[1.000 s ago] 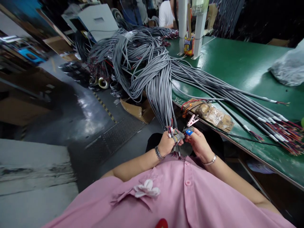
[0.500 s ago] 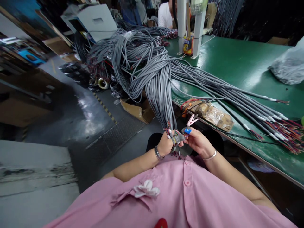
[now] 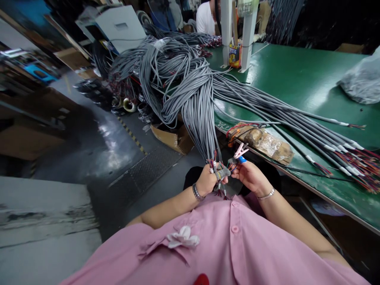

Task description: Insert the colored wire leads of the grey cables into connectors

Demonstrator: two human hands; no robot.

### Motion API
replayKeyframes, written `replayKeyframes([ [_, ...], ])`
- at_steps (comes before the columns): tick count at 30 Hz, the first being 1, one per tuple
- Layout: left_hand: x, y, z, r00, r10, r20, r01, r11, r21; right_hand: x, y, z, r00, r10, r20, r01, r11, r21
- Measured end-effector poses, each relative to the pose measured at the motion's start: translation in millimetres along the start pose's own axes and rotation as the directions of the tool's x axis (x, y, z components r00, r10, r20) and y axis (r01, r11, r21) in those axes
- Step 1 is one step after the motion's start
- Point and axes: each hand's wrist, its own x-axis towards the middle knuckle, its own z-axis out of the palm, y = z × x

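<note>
My left hand [image 3: 208, 180] is closed around the stripped ends of several grey cables [image 3: 200, 126] that hang down from the bench. A grey covering wraps a digit of this hand, and a few cable ends poke out below it. Just to the right, my right hand [image 3: 251, 177] is closed, its fingertips pinching thin coloured wires [image 3: 232, 166] that fan out from the left hand. Blue tape [image 3: 242, 159] shows on one of its digits. Above it is a pink clip [image 3: 240, 150]; what it grips is not clear.
The green bench [image 3: 297, 79] runs to the right, carrying a long cable bundle [image 3: 285, 114] and a taped wooden block [image 3: 264, 142]. A plastic bag [image 3: 363, 79] lies far right. An open cardboard box [image 3: 172, 138] is below the bench edge. A person [image 3: 204, 19] is behind.
My right hand has moved slightly right, away from the left, and its wrist has turned. The coloured wires between the hands show more spread. The left hand stays nearly in place.
</note>
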Motion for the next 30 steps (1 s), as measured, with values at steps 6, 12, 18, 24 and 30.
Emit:
replayKeyframes([
  [6, 0, 2, 4.2, 0.998, -0.020, -0.060, 0.018, 0.999, -0.027, -16, -1, 2, 0.998, -0.050, -0.031, 0.045, 0.989, -0.143],
  [12, -1, 3, 4.9, 0.997, -0.011, -0.078, 0.012, 1.000, 0.014, -20, -2, 17, 0.988, -0.136, -0.073, 0.112, 0.957, -0.267],
  [18, -2, 2, 4.8, 0.993, -0.015, -0.116, 0.014, 1.000, -0.015, -20, 2, 14, 0.972, -0.208, -0.109, 0.159, 0.923, -0.350],
  [24, -1, 2, 6.6, 0.991, 0.013, -0.133, -0.014, 1.000, -0.008, -26, 5, 12, 0.966, -0.222, -0.130, 0.168, 0.926, -0.337],
  [30, 0, 3, 7.1, 0.988, 0.020, -0.151, -0.021, 1.000, -0.008, -29, 11, 9, 0.956, -0.259, -0.138, 0.187, 0.901, -0.391],
])
